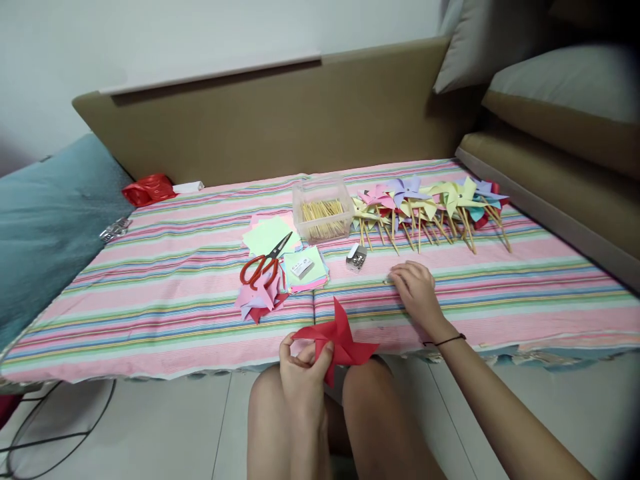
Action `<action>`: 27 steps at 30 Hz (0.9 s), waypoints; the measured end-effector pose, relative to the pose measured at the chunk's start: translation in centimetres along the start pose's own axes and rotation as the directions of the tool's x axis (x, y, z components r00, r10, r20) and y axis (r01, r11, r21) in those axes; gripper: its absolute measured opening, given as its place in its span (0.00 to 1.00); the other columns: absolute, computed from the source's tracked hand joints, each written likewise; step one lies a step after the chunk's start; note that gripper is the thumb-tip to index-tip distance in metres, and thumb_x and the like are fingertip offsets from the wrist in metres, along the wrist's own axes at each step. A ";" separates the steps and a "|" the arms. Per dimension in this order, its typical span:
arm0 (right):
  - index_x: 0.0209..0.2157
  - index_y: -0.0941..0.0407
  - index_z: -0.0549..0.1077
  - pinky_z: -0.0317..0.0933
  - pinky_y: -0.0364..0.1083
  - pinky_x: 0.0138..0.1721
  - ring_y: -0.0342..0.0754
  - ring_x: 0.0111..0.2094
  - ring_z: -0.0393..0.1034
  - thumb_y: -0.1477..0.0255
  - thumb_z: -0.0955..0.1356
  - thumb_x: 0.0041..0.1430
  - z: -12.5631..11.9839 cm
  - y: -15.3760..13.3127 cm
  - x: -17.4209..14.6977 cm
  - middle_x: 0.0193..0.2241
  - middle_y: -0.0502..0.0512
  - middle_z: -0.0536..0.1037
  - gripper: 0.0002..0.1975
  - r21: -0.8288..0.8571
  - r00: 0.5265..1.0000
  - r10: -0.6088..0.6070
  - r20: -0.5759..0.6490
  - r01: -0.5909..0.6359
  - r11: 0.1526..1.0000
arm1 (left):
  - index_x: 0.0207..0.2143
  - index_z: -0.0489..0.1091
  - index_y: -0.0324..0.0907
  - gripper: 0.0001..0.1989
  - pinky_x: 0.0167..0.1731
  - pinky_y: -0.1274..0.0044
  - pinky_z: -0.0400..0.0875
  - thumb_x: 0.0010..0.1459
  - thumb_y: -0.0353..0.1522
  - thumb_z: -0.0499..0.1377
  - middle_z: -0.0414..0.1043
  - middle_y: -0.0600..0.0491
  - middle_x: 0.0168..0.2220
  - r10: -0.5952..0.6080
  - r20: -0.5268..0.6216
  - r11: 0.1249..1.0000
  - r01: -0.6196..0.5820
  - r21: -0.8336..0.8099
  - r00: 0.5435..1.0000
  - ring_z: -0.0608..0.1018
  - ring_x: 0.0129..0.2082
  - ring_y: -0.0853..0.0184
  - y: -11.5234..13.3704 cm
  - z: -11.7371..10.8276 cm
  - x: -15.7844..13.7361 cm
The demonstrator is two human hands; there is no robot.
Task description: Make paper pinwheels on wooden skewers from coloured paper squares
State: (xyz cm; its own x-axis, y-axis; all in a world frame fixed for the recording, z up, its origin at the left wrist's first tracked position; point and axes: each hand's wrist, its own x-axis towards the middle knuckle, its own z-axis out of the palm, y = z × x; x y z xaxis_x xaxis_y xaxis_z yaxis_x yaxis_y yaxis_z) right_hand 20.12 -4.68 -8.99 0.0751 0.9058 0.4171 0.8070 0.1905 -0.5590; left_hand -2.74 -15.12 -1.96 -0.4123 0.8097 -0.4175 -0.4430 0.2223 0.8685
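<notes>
My left hand [305,363] is closed on a red paper pinwheel [341,339], pinching its left side between thumb and fingers above my knees. No stick shows on it. Further right, my right hand [416,290] rests on the striped cloth with its fingers drawn together; what its fingertips hold, if anything, is too small to make out. A tiny object [385,282] lies just left of those fingertips. Beyond sits a small open box of metal pins [357,257]. Finished pinwheels on sticks [457,197] lie in a row behind my right hand.
A clear plastic box [325,235] holds many thin wooden sticks. Orange-handled scissors [265,261] lie across green paper sheets [267,233]. Nearby are a paper stack [320,277] with a small box [302,268] on it, and folded paper pieces [257,300]. Cushions flank both sides.
</notes>
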 end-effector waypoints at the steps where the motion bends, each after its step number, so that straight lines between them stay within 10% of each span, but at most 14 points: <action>1: 0.33 0.54 0.75 0.50 0.57 0.53 0.56 0.51 0.61 0.65 0.63 0.61 0.1 0.1 -0.2 0.41 0.56 0.77 0.11 0.049 0.999 0.037 -0.011 -0.036 0.998 | 0.40 0.55 0.46 0.33 0.28 0.74 0.73 0.34 0.32 0.71 0.78 0.55 0.23 0.001 -0.009 1.000 -0.001 0.003 1.000 0.79 0.22 0.65 0.1 0.0 -0.2; 8: 0.24 0.54 0.77 0.46 0.64 0.55 0.59 0.49 0.66 0.63 0.69 0.51 1.4 -0.2 -0.2 0.37 0.57 0.80 0.10 0.247 0.978 0.192 -0.077 -0.168 0.954 | 0.39 0.55 0.44 0.34 0.25 0.76 0.72 0.32 0.32 0.71 0.77 0.55 0.22 0.061 -0.049 0.998 -0.062 -0.014 0.997 0.78 0.19 0.66 0.7 0.4 -1.2; 14: 0.32 0.58 0.76 0.66 0.55 0.44 0.53 0.40 0.75 0.62 0.67 0.54 -1.1 -2.5 -1.5 0.37 0.61 0.81 0.13 0.548 0.939 0.338 -0.068 -0.247 0.799 | 0.41 0.54 0.44 0.32 0.26 0.77 0.71 0.36 0.30 0.70 0.77 0.54 0.22 0.060 -0.023 0.997 -0.061 -0.052 0.998 0.78 0.21 0.66 1.5 0.5 -2.6; 21: 0.35 0.53 0.73 0.69 0.48 0.36 0.45 0.30 0.73 0.65 0.74 0.47 -6.3 -8.9 -5.9 0.28 0.49 0.79 0.14 0.870 0.813 0.548 0.197 -0.402 0.284 | 0.41 0.53 0.44 0.32 0.26 0.78 0.70 0.38 0.30 0.69 0.76 0.56 0.23 0.069 0.007 0.996 -0.068 -0.056 0.998 0.78 0.22 0.67 1.8 0.4 -4.1; 27: 0.27 0.53 0.76 0.64 0.44 0.25 0.43 0.21 0.67 0.68 0.73 0.49 -9.7 -14.2 -9.1 0.20 0.49 0.75 0.05 0.832 0.872 0.458 0.173 -0.378 0.405 | 0.41 0.52 0.44 0.29 0.27 0.79 0.69 0.42 0.30 0.67 0.77 0.55 0.24 0.154 0.040 0.988 -0.155 0.015 0.987 0.77 0.22 0.69 2.1 0.5 -5.7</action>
State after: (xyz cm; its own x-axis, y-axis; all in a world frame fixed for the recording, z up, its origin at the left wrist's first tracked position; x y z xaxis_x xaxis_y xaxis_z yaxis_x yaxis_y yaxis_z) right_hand 13.64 -19.36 2.13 0.3337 0.9425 -0.0168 -0.1889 0.0494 -0.9808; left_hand -0.93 -19.05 2.35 -0.4436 0.8553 -0.2676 -0.3614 0.1024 0.9268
